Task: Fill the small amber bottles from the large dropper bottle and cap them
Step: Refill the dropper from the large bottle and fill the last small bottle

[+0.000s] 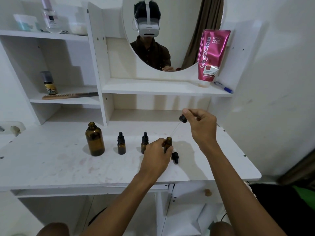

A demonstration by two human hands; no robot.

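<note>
Nearest, the left hand (pixel 156 155) wraps its grip round the open small amber bottle (pixel 168 143) at mid-counter (pixel 68 164). The right hand (pixel 200 124) pinches the dropper (pixel 182 118) by its top, with the glass tip at the bottle's mouth. Best to keep the tip centred in the neck and squeeze slowly. The loose cap (pixel 175 157) lies just beside, and the large bottle (pixel 94 139) stands uncapped well to the left.

Base of open small bottle (pixel 168 141) hidden behind left hand (pixel 156 155), bulb of dropper (pixel 182 118) covered by right hand (pixel 202 127), pipette (pixel 175 129) fill too faint
</note>
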